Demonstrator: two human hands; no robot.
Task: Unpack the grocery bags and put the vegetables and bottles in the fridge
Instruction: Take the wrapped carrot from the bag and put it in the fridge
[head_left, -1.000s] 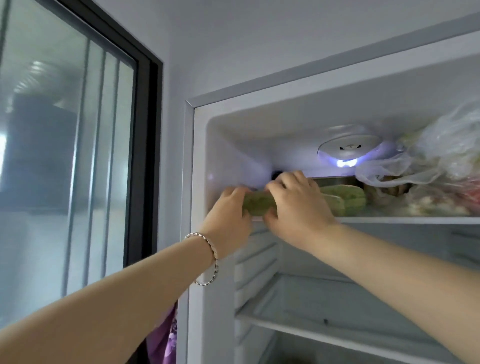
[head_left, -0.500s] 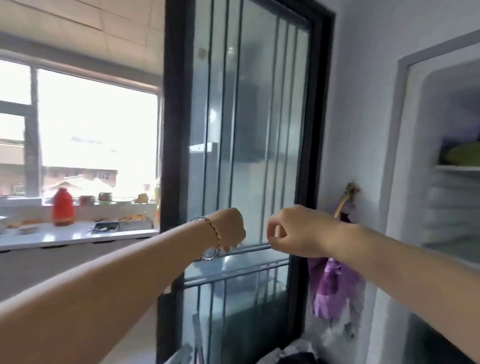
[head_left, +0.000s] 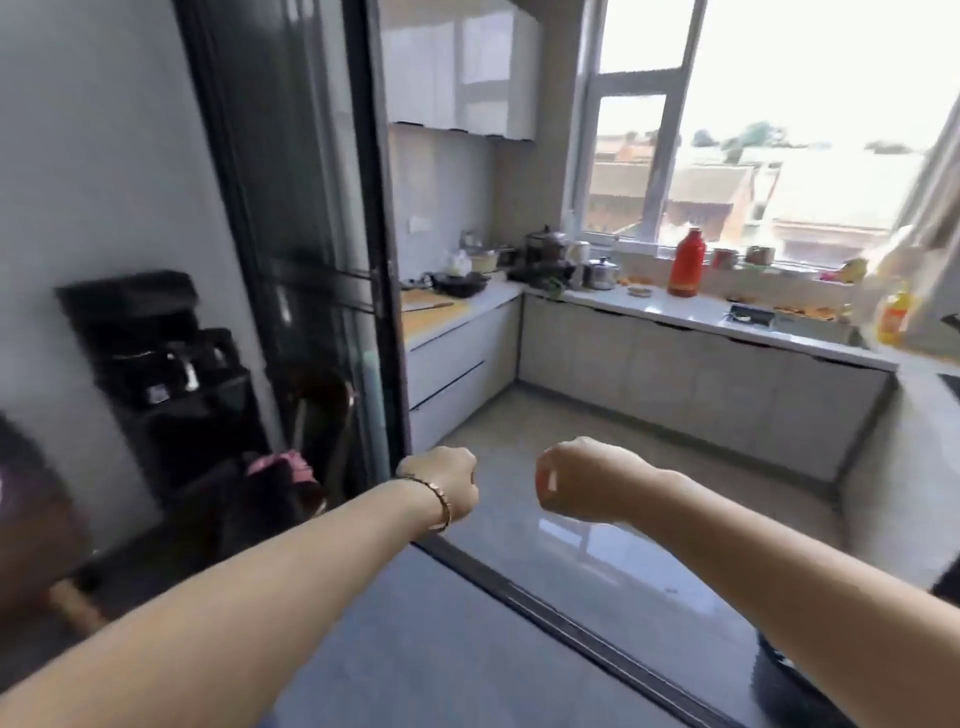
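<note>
Turned away from the fridge, which is now out of view, the person faces a kitchen past a sliding glass door (head_left: 311, 208) and a long counter (head_left: 691, 317). Left hand (head_left: 449, 486) and right hand (head_left: 576, 480) are both curled and empty. No grocery bags show, so it seems best to find one first, then uncurl the fingers.

Bare arms; thin metal bracelet (head_left: 440, 503) behind left grip (head_left: 450, 483).

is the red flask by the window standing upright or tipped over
Upright: the red flask stands on its base on the counter, cap uppermost.
</note>
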